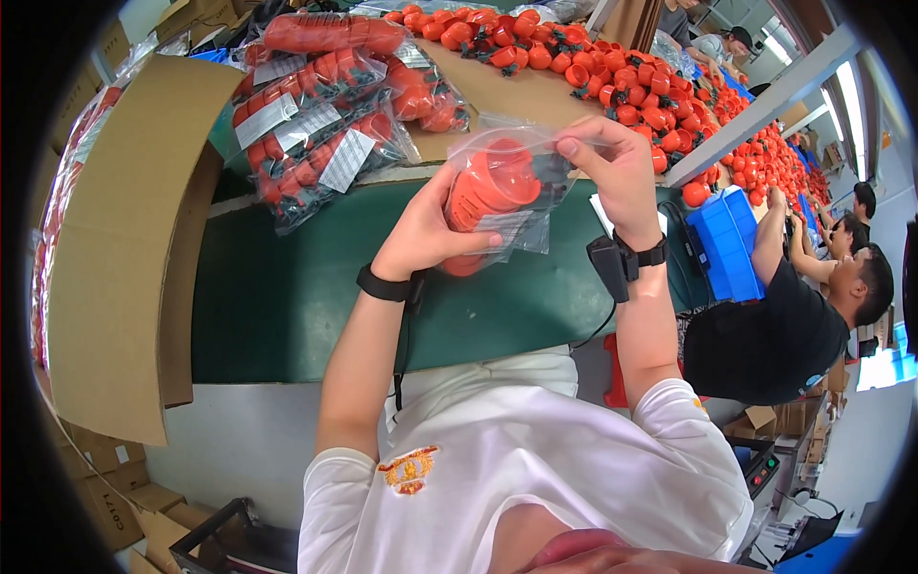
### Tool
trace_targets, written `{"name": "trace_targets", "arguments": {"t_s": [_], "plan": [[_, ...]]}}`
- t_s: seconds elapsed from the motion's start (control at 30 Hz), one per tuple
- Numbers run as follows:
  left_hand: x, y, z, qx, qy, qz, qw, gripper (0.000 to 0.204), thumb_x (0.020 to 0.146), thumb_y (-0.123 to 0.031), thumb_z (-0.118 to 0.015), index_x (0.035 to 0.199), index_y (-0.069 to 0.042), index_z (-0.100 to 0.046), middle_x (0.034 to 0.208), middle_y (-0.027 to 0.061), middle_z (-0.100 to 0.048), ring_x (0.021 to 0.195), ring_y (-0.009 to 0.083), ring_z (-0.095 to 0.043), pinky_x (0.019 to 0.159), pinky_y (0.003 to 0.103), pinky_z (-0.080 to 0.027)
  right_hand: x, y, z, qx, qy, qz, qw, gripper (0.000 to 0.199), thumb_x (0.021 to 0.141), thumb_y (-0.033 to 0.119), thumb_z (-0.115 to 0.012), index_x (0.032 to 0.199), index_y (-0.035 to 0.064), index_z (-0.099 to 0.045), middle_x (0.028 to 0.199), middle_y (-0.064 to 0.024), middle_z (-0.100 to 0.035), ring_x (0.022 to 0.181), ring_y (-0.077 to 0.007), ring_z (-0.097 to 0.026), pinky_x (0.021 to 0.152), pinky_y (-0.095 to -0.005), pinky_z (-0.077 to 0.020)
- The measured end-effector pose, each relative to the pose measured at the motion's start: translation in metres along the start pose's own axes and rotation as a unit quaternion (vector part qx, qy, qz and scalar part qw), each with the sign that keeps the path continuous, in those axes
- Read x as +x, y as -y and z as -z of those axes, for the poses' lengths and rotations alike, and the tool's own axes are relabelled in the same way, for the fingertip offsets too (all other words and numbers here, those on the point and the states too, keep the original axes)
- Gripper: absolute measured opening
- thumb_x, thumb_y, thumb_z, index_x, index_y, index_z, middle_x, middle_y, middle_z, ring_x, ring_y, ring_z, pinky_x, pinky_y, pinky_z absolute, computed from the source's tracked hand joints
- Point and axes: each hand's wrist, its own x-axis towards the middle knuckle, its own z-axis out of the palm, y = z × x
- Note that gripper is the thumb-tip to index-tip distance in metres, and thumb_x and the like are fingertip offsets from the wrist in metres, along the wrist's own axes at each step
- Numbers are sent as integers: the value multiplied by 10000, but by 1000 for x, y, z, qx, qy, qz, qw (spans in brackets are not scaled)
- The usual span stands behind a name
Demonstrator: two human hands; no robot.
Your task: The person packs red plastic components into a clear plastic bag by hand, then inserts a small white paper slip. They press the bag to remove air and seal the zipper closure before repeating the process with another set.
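Note:
In front of me, above the green work surface [363, 316], I hold a clear plastic bag [526, 230] with red plastic cup-shaped parts [499, 182] inside it. My left hand [428, 228] is wrapped round the bag's left side, its thumb across the front. At the bag's upper right corner, my right hand [617, 172] pinches the edge of the plastic between thumb and finger. A pale label shows low on the bag. Both my wrists wear black bands, the right one with a small black device.
Filled bags of red parts [320, 124] are piled at the back left, beside a large open cardboard box [134, 239]. Loose red cups with dark fittings [660, 96] heap along the back and right. A blue bin [729, 244] stands right, near a person in black [775, 335].

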Motion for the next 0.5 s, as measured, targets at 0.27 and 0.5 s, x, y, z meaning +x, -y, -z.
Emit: {"name": "trace_targets", "arguments": {"t_s": [0.27,0.5], "plan": [[4,-20,9,-90,8,-166,982,784,780,-125,-835,1441,8,-437,1342,92,-561,1222,195,-553,1080,347,-406,-10,10,-7,-2,-13,-23,1000,130,868,66,-766,980,3,-772,934,-83,-758,847,-94,-673,769,-234,-521],[-8,-48,5,214,-134,-195,948,239,843,-94,-773,1061,-9,-722,1009,51,-654,958,142,-606,858,280,-467,-18,14,-7,-25,9,6,1000,128,863,59,-764,979,5,-772,923,-84,-757,845,-102,-673,772,-240,-518]]}}
